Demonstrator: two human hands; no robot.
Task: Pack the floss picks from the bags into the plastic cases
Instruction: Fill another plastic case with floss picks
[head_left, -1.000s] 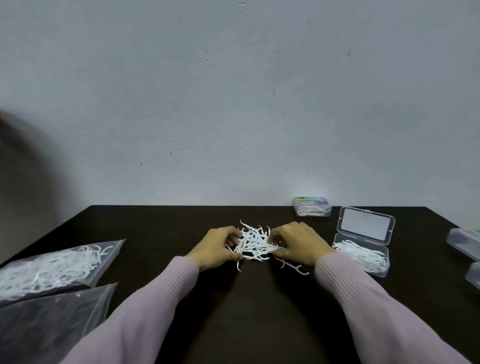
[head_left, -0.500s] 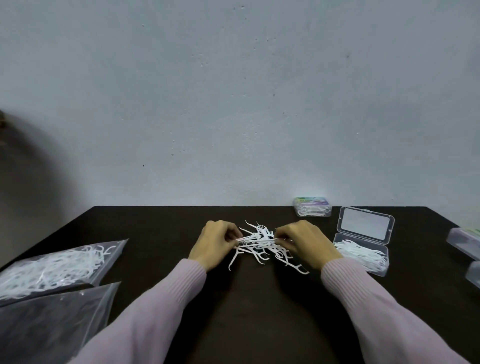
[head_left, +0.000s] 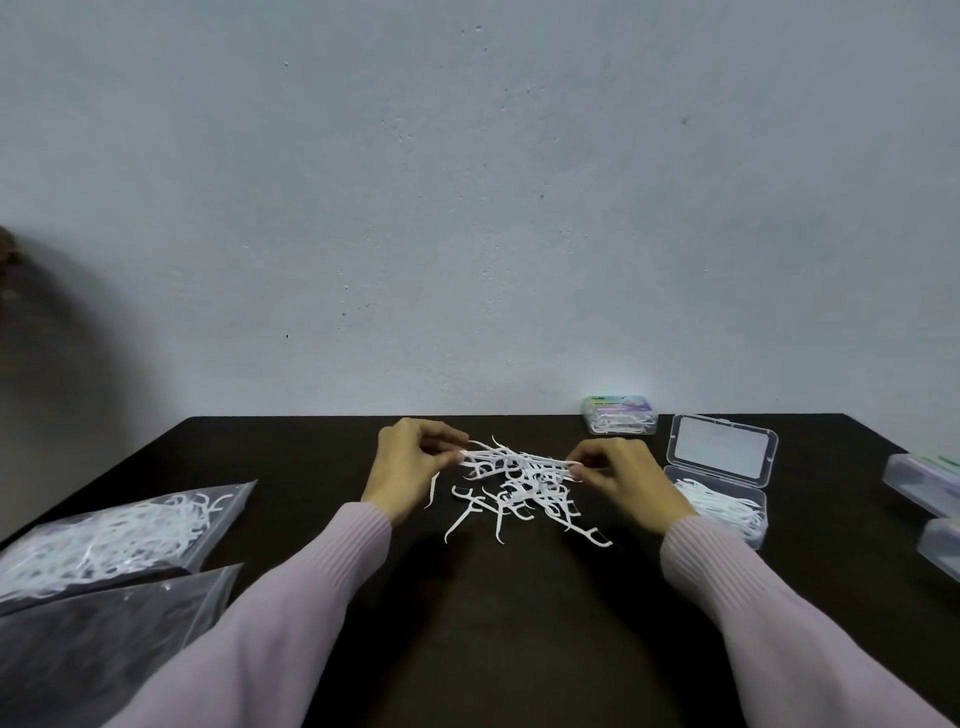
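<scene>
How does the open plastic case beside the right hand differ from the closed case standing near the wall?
The open case has its lid raised, showing loose white picks in its base; the closed case has its lid shut. The open case's lid looks plain and clear; the closed case carries a colourful label on top. The open case lies nearer the person, the closed case at the table's far edge. Both are clear plastic and hold white floss picks.

Dark table (head_left: 519, 649) bears floss picks (head_left: 524, 493), bags (head_left: 104, 535), plastic cases (head_left: 722, 483).

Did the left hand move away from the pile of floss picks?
Yes. The left hand has moved left and toward the wall, away from the open case, stretching a bunch of floss picks out with the right hand.
</scene>
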